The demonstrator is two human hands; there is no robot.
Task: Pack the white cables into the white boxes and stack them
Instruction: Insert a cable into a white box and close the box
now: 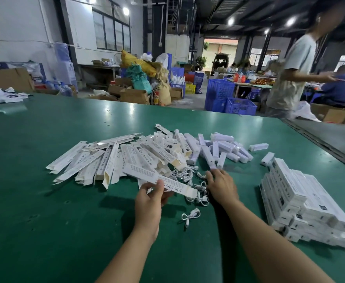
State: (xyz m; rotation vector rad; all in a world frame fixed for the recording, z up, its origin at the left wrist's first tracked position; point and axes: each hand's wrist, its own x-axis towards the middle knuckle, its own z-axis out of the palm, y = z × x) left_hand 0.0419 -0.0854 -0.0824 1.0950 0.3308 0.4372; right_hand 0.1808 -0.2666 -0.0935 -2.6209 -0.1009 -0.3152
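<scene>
left hand (149,201) pinches white box (175,185) printed "smart sensor".

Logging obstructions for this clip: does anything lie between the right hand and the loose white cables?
Nothing visible. The right hand rests right against the white cables, and the left hand holds the box with its open end beside them.

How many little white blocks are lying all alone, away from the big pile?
2. One white block lies right of the pile. The other white block lies nearer, by the far end of the stack of white boxes. Others could hide behind the stack.
</scene>
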